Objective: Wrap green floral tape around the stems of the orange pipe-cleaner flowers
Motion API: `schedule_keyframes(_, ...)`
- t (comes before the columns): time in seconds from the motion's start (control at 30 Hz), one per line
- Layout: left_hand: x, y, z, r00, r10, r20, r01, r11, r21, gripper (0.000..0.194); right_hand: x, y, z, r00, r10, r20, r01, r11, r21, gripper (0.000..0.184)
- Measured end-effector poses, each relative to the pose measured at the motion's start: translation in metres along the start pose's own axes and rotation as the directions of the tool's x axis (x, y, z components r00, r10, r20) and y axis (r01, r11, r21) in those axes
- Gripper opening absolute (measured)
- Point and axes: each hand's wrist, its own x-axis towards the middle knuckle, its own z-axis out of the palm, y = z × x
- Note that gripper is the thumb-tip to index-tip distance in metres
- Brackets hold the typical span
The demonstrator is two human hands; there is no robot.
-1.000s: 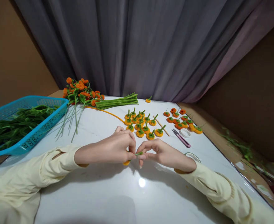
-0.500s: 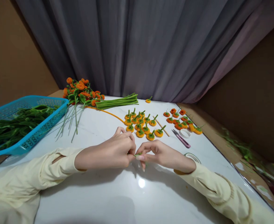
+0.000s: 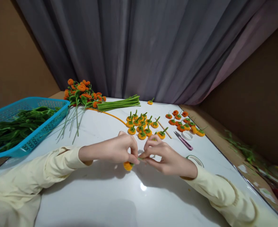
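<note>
Just above the white table [image 3: 101, 198], my left hand [image 3: 112, 150] and my right hand [image 3: 163, 156] meet fingertip to fingertip. Between them is a small orange pipe-cleaner flower [image 3: 128, 165] with a short green stem. My left fingers pinch it at the flower head, which hangs below my thumb. My right fingers are closed on the green stem end. Both wrists wear pale yellow sleeves.
A cluster of finished orange flowers [image 3: 142, 125] lies behind my hands, a second group [image 3: 183, 121] to the right. Scissors [image 3: 183, 140] and tape rolls [image 3: 188, 135] sit at the right. A blue basket [image 3: 32, 138] of green leaves stands left, beside stemmed flowers [image 3: 82, 93] and green stems [image 3: 118, 102].
My right hand has turned over the stem and raised its knuckles. The orange flower head now shows below my left thumb; half a second ago it was hidden.
</note>
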Motion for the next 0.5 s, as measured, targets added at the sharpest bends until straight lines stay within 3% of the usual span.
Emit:
schedule_keyframes(0.07, 0.005, -0.006, -0.006, 0.996, -0.022, 0.089, 0.034, 0.990, -0.136, 0.016, -0.002, 0.003, 0.003, 0.981, -0.184, -0.058, 0.163, 0.952, -0.261, 0.020)
schedule_keyframes(0.17, 0.013, -0.016, -0.015, 0.962, 0.034, 0.272, 0.079, 0.916, -0.394, 0.016, -0.005, 0.003, 0.003, 0.906, -0.417, -0.071, 0.303, 0.756, -0.580, 0.023)
schedule_keyframes(0.23, 0.017, -0.022, -0.018, 0.924, 0.087, 0.372, 0.130, 0.844, -0.521, 0.013, -0.006, 0.001, 0.001, 0.858, -0.513, -0.015, 0.355, 0.614, -0.705, 0.022)
schedule_keyframes(0.3, 0.019, -0.024, -0.017, 0.911, 0.107, 0.399, 0.141, 0.826, -0.545, 0.012, -0.007, -0.002, 0.001, 0.843, -0.537, 0.035, 0.376, 0.541, -0.752, 0.023)
schedule_keyframes(0.4, 0.016, -0.022, -0.011, 0.953, 0.078, 0.292, 0.043, 0.922, -0.386, 0.017, -0.008, -0.005, 0.006, 0.880, -0.475, 0.022, 0.341, 0.597, -0.726, 0.025)
schedule_keyframes(0.5, 0.010, -0.013, 0.000, 0.998, 0.045, 0.041, -0.042, 0.996, -0.078, 0.021, -0.008, -0.006, 0.012, 0.908, -0.419, -0.021, 0.296, 0.675, -0.676, 0.024)
